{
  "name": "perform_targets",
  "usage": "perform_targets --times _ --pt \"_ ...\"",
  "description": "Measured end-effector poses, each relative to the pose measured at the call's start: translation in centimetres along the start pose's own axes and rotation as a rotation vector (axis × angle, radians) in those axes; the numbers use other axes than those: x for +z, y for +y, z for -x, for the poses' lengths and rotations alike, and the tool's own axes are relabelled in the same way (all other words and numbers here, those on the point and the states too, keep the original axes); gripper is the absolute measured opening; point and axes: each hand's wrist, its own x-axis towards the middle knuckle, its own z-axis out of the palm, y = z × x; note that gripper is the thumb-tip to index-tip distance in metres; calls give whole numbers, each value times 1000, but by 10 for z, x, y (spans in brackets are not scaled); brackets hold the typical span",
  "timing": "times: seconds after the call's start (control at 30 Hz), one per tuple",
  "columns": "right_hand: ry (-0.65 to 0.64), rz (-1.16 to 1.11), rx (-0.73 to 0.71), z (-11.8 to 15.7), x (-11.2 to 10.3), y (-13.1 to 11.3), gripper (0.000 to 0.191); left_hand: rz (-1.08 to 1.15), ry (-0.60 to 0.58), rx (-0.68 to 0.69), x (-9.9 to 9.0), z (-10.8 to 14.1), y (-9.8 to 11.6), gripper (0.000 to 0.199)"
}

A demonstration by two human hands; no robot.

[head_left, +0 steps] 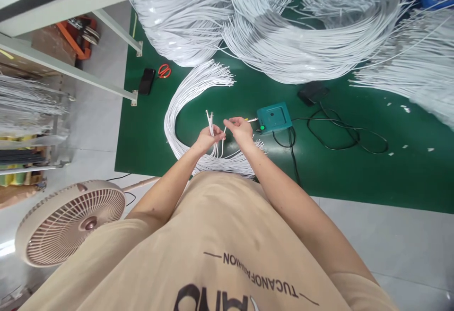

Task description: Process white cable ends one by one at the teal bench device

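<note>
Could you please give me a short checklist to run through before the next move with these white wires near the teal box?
1. Left hand holds a small bunch of white wires, ends pointing up: ok.
2. Right hand pinches a single wire apart from that bunch: ok.
3. Teal box stands just beyond the right hand, with nothing in between: ok.
4. Green light on the box's near corner is lit: ok.
5. Black cable lies loose to the right, away from both hands: ok.
6. Wire tip properly stripped: cannot tell, too small.
</note>
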Motion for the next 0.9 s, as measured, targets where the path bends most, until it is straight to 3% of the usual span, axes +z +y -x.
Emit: perform_targets --times 0.17,0.33,0.5,0.7,0.8,0.9 --pt "-2 -94 10 2 7 5 18 72 -19 -60 6 2 3 43" --pt "-156 -443 147 6 6 -1 10 47 13 2 7 -3 3 41" --pt "-319 -711 310 10 5 -4 15 -77 44 58 2 -7 3 35" --pt "-232 -516 178 6 0 -8 21 -74 48 17 1 -4 5 33" --pt "-261 -393 79 2 -3 -12 19 -87 12 11 3 -3 6 32" --pt "-259 -326 74 3 -4 -13 17 -84 -9 8 3 -1 9 31"
